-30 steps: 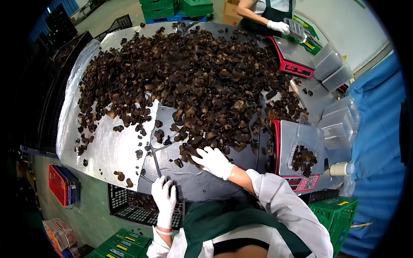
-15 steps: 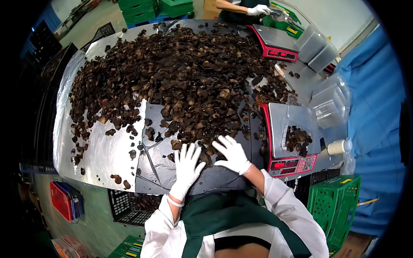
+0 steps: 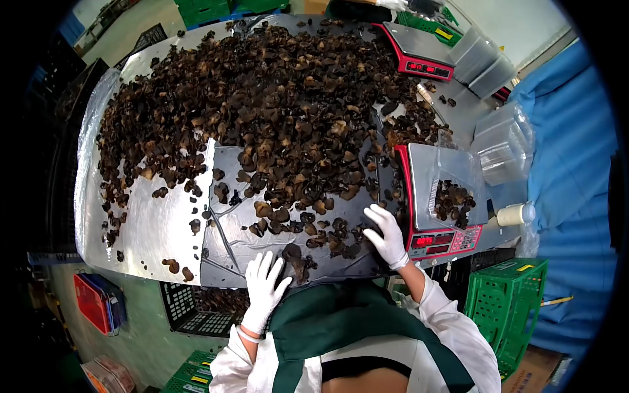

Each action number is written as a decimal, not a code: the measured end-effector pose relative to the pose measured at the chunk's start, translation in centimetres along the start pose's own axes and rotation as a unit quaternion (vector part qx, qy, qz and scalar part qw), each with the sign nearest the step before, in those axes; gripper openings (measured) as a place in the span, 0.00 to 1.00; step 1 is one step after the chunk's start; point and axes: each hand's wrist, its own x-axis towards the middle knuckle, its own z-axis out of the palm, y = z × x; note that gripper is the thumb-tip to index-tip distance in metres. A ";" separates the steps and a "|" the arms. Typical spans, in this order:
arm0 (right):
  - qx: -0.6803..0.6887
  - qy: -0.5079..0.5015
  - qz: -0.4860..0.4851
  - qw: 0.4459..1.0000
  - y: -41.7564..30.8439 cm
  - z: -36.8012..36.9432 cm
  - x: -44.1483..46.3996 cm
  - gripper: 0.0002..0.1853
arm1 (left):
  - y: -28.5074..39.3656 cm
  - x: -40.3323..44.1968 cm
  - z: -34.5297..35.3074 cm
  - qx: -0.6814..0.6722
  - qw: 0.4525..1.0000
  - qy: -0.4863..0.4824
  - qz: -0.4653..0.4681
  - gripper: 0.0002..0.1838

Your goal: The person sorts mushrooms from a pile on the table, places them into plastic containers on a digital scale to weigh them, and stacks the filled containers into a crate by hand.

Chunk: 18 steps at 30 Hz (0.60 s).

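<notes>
A wide heap of dark brown wood ear mushrooms (image 3: 288, 111) covers much of the metal table. My left hand (image 3: 264, 288), in a white glove, is at the table's front edge with its fingers spread, just left of a few loose pieces (image 3: 298, 261). My right hand (image 3: 388, 239), gloved too, has its fingers apart beside a small cluster of mushrooms (image 3: 341, 237) and close to the front scale. Neither hand holds anything. On that red scale (image 3: 434, 241) rests a clear plastic box (image 3: 457, 164) with some mushrooms inside; its display is lit.
A second red scale (image 3: 424, 68) stands at the far right, near stacked clear boxes (image 3: 501, 141). A white-handled tool (image 3: 426, 95) lies between the scales. Green crates (image 3: 506, 308) and a black crate (image 3: 180, 308) flank me below. Another person's gloved hand (image 3: 393, 4) shows at the top.
My hands have moved apart: the left down and left toward the front edge, the right toward the scale. Mushrooms near them are now spread over the grey surface. The view has shifted slightly.
</notes>
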 end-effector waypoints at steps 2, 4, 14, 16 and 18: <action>0.059 0.000 0.057 0.997 1.4 0.4 0.0 0.31 | 0.5 -0.2 -0.2 0.008 0.999 0.019 0.047 0.28; 0.014 -0.016 0.033 0.999 0.8 0.7 -0.1 0.33 | 0.0 -1.0 0.4 -0.039 0.999 -0.005 0.035 0.27; -0.207 -0.205 -0.128 0.948 -3.1 6.1 0.3 0.47 | 1.7 1.0 2.2 -0.101 0.991 -0.048 -0.077 0.21; -0.191 -0.172 -0.150 0.955 -2.5 6.7 0.4 0.37 | 1.4 1.0 2.2 -0.201 0.964 -0.051 -0.167 0.19; -0.165 -0.128 -0.169 0.963 -1.5 6.7 0.7 0.24 | 0.9 1.1 2.2 -0.399 0.863 -0.054 -0.307 0.15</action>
